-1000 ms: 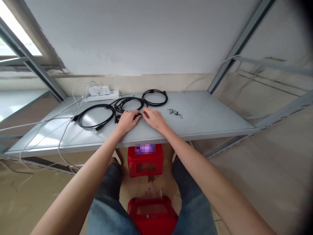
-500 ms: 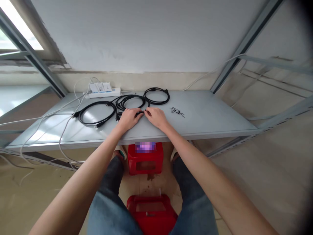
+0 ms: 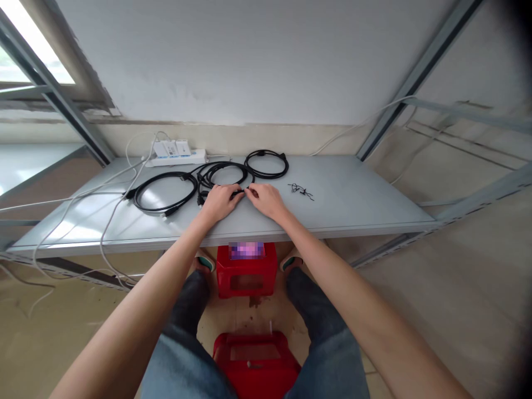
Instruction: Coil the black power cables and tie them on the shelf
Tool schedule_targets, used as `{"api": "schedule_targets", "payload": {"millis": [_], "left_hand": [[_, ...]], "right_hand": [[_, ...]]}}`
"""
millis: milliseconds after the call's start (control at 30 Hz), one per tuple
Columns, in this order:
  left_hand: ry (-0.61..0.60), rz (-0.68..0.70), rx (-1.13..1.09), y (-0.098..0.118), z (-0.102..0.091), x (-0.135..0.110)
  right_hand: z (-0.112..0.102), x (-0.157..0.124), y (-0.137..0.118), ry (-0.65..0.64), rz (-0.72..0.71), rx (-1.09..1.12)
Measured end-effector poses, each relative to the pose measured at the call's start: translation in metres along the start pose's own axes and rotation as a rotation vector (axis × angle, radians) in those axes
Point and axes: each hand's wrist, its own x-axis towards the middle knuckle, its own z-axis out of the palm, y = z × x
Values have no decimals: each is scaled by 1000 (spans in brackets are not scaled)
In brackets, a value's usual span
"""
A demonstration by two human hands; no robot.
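Note:
My left hand (image 3: 221, 202) rests near the front of the grey shelf, its fingers closed on a black cable (image 3: 238, 192). Close beside it, my right hand (image 3: 266, 199) pinches the same cable between thumb and fingers. This cable belongs to the middle coil (image 3: 228, 163), which spreads out behind both hands; part of it is hidden under the fingers. Another black cable coil (image 3: 171, 211) lies to the left, with plug ends showing. A smaller coil (image 3: 271, 176) sits at the back right. Several thin black twist ties (image 3: 301, 191) lie to the right of my right hand.
The grey metal shelf (image 3: 353, 205) stands against a wall. A white power strip (image 3: 178, 158) with plugged-in adapters is at the back left. White cords (image 3: 108, 221) hang over the left front edge. Below are a red stool (image 3: 245, 280) and another red stool (image 3: 257, 371).
Both hands stay on the cable with almost no visible movement. Below the shelf, my right leg has shifted slightly left, and more of the right shoe shows.

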Motion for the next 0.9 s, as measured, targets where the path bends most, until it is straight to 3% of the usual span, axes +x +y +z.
{"api": "schedule_targets", "payload": {"millis": [900], "left_hand": [[-5,-9,-1,0,1,1]], "right_hand": [[-1,5,3,-60,-18,120]]}}
